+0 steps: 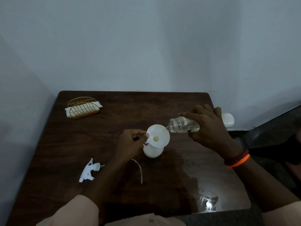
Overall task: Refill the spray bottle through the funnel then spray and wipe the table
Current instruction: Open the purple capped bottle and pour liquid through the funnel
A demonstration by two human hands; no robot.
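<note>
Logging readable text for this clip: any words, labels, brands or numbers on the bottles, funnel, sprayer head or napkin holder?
None can be read.
Clear bottle: no label shows.
White spray bottle and funnel: plain.
Sprayer head: no marking legible in the dim light.
Napkin holder: plain wire and paper, no print.

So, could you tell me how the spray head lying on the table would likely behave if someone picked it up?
The spray head looks like light, hollow white plastic, so probably easy to lift. Its thin dip tube curves across the table, so it would likely flop and swing. It lies on its side, irregular in shape, so rolling seems unlikely.
</note>
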